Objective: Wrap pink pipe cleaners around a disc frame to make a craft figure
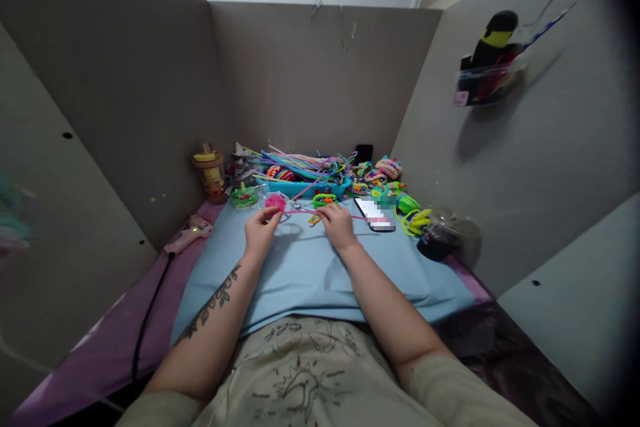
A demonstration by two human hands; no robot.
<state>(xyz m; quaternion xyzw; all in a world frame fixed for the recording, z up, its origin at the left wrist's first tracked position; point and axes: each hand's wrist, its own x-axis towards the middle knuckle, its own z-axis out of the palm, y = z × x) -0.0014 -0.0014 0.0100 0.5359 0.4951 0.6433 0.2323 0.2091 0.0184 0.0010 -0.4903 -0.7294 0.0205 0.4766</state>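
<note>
The left hand (263,227) is pinching a thin pink strand (300,211) between thumb and fingertips, and the right hand (339,223) is gripping the same strand a little farther along. The strand is running nearly straight from one set of fingers to the other, with its free length extending right from the right hand toward the phone (370,212). A rounded pink piece (275,202) is showing at the left fingertips; whether it is joined to the strand I cannot tell. Just beyond the hands, a green-and-orange fuzzy piece (325,200) is lying at the near side of a blue tray (273,188), which is holding a heap of coloured strands (310,163). The phone is lying to the right, its screen too blurred to read. Farther right, a yellow coil (417,221) is resting near a dark cup (435,240) bearing small, illegible pinkish marks. At left, a pink glue gun (193,233) is lying near a tumbler (210,173). Light-blue cloth (295,280) is spreading beneath the hands. On the right wall, a clear holder (493,80) is carrying a pale pink label (461,99), its print too small to read.
</note>
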